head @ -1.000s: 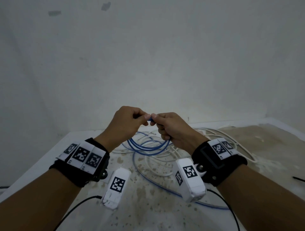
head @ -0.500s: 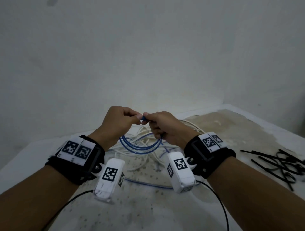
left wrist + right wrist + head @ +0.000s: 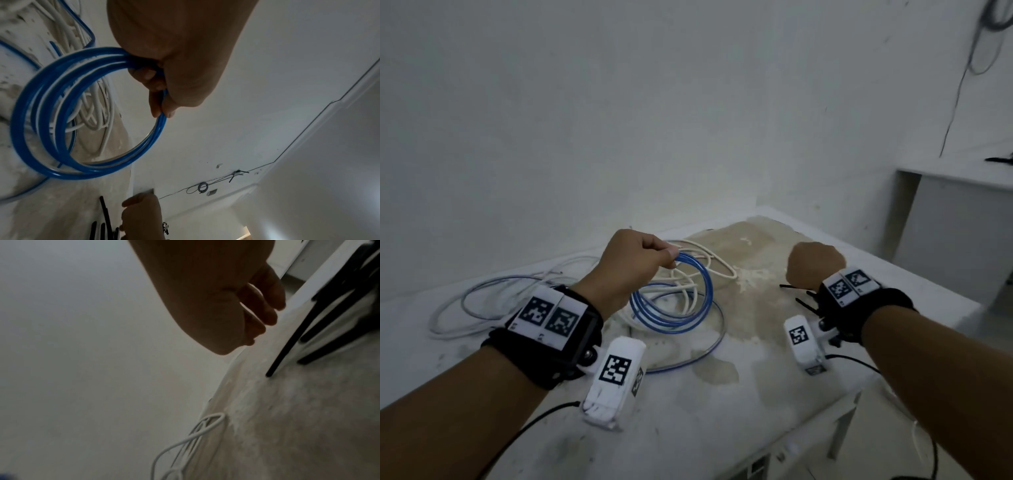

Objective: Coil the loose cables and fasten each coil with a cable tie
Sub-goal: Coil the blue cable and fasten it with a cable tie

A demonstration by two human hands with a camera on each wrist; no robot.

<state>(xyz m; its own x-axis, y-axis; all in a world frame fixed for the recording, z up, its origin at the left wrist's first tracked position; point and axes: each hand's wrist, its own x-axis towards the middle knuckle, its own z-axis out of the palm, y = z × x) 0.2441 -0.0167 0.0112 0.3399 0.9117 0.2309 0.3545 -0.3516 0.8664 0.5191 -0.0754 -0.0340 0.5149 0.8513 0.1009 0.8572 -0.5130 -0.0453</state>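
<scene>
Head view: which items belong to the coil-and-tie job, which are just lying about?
Job:
- blue cable coil, pinched by left hand
- black cable ties under right hand
- white cables loose on table

Lying about:
- dark wire on far wall

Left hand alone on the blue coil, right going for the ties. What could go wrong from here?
1. The left hand pinches the blue cable coil at one spot only; the loops already fan apart and may spring open.
2. A blue tail still lies on the table among the white cables; lifting could snag them.
3. The right hand, holding nothing, hovers above overlapping black cable ties; it may pick up several.
</scene>
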